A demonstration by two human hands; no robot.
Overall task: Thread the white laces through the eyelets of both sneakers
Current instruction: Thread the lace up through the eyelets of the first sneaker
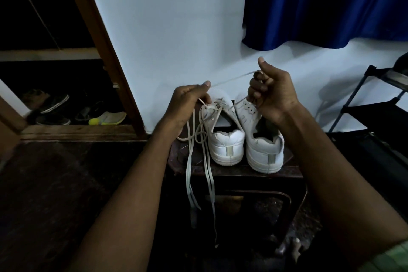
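Note:
Two white sneakers stand heel-toward-me on a small dark stool [293, 172]: the left sneaker [225, 141] and the right sneaker [263, 150]. A white lace [231, 79] runs taut between my hands above the shoes. My left hand [187, 104] pinches one part of it over the left sneaker. My right hand [271, 93] grips the other part with curled fingers and a raised thumb, above the right sneaker. Loose white lace ends [189, 172] hang from the left sneaker down over the stool's front.
A white wall stands right behind the stool, with a blue curtain [326, 4] at the upper right. A black metal rack [375, 104] is on the right. On the left, a wooden-framed recess [106, 42] holds several other shoes [55, 104].

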